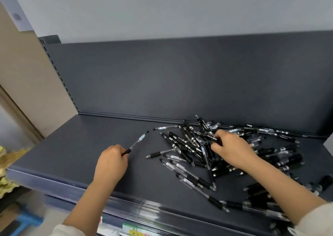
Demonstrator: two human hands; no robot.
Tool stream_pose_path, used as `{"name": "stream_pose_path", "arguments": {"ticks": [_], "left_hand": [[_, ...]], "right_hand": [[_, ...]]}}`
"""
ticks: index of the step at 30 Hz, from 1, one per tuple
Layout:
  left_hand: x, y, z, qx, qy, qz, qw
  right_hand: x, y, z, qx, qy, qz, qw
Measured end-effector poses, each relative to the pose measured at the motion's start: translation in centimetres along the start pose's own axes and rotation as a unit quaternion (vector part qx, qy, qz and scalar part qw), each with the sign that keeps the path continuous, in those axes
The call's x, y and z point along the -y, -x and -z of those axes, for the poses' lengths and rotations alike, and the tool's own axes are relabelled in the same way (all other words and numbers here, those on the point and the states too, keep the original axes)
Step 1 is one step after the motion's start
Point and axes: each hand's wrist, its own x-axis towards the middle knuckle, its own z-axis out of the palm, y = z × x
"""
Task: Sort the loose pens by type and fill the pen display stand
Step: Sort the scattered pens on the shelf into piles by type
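Observation:
A heap of loose black and clear pens lies on the right half of a dark grey shelf. My left hand holds one clear pen with a black grip at its grip end; the pen points up and to the right, over the bare left part of the shelf. My right hand is down in the middle of the heap, fingers curled round a black pen. No display stand is in view.
The shelf's grey back panel rises right behind the heap. A slotted upright stands at the left end. A gold object sits below left. More pens lie along the front edge at right.

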Motion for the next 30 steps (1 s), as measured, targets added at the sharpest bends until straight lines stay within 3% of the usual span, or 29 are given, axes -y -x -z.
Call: {"name": "stream_pose_path", "arguments": {"ticks": [8,16,24,30], "left_hand": [[2.3,-1.9,-1.3,0.03,-0.012,0.02,0.999],[3.3,-4.1,-1.0,0.087,0.011,-0.039,0.995],[3.8,-5.4,-0.5,0.122,0.046,-0.121,0.984],[5.4,-5.5,0.4,0.153,0.062,-0.135,0.977]], "right_hand": [[0.5,-0.8,-1.2,0.052,-0.011,-0.041,0.998],[2.8,0.2,-2.5,0.061,0.01,-0.137,0.989],[4.6,1.4,-2.8,-0.007,0.009,-0.215,0.977],[9.1,2.1,-2.4,-0.06,-0.042,-0.182,0.981]]}}
